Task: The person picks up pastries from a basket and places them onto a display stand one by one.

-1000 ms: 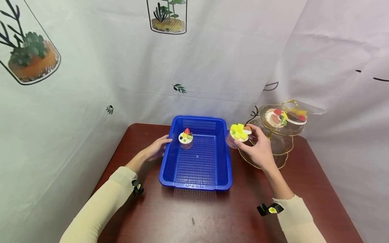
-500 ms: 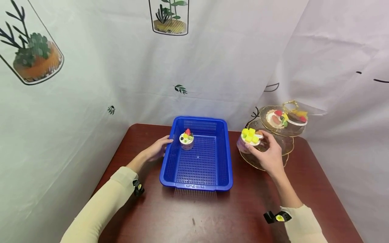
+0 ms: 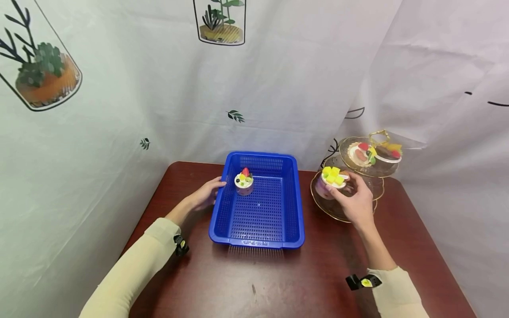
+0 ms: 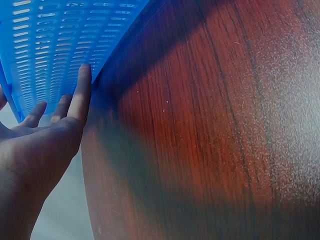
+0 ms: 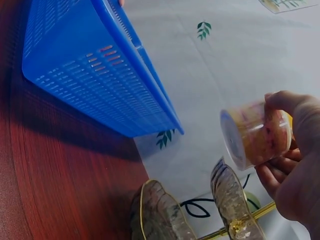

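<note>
- The right hand [image 3: 355,204] grips a small dessert cup [image 3: 332,182] topped with yellow cubes, its fingers and thumb curled round the clear wall.
- The right wrist view shows the cup's round base and side held clear of the surfaces below it [image 5: 255,140].
- The cup hangs above the near left part of a tiered glass stand [image 3: 346,212] with gold scalloped rims, over the lowest plate and just left of the middle one.
- Two more desserts sit on the stand's small top tier [image 3: 374,154], beside a gold handle loop.
- The left hand [image 3: 204,194] lies with straight, relaxed fingers against the outer left wall of a blue mesh basket [image 3: 258,240]; the left wrist view shows the fingertips [image 4: 84,80] touching that wall low down, by the table.
- Inside the basket, near its far left corner, stands a second dessert cup [image 3: 244,182] with a red berry on top; the rest of the basket floor is bare mesh.
- A strip of dark red table [image 3: 318,274] separates the basket's right edge from the stand.
- The table's near half is open wood in front of the basket, between the two sleeved arms.
- A white printed curtain [image 3: 278,88] hangs close behind the table's far edge and along the right side.
</note>
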Demonstrator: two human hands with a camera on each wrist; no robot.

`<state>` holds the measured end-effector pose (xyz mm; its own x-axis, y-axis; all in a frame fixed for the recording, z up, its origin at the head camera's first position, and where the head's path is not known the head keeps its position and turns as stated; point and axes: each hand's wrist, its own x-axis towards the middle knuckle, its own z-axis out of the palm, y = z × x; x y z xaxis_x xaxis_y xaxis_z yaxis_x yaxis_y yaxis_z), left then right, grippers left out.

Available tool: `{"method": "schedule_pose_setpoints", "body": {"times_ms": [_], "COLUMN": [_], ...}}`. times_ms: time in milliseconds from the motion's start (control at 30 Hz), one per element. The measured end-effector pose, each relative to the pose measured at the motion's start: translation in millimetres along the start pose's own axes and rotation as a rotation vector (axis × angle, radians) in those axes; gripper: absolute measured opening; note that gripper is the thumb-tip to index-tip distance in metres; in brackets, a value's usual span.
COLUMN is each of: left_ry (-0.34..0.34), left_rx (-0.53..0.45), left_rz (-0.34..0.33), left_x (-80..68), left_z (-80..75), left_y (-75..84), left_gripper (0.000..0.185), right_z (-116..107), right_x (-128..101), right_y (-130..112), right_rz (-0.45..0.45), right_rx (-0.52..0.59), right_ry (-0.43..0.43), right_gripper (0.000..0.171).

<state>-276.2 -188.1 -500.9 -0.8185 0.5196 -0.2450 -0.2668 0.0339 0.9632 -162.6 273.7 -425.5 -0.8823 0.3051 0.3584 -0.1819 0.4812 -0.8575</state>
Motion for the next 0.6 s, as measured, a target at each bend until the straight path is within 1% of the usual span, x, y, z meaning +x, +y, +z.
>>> {"method": "schedule_pose_setpoints", "body": {"times_ms": [133, 233, 367, 600], "left_ry": [-0.001, 0.001, 0.002, -0.001], "left_rx": [-0.008, -0.011, -0.010, 0.001], "left_rz": [-0.004, -0.006, -0.009, -0.010], "left_x": [-0.4, -0.3, -0.2, -0.5], "left_z": [0.8, 0.7, 0.8, 1.6], "left_y": [1.4, 1.8, 1.7, 2.4], "left_gripper": [0.052, 0.051, 0.052, 0.055], "right_z": [-0.9, -1.2, -0.7, 0.5], "right_x": [1.8, 3.9, 6.4, 9.5], "right_y": [4.2, 5.9, 7.5, 10.8], "right_rz": [-0.004, 0.005, 0.041, 0.111], "right_rx": [0.014, 0.002, -0.007, 0.038], "right_ry": [0.022, 0.041, 0.071, 0.118], "right_gripper": [0.062, 0.062, 0.062, 0.062]}}
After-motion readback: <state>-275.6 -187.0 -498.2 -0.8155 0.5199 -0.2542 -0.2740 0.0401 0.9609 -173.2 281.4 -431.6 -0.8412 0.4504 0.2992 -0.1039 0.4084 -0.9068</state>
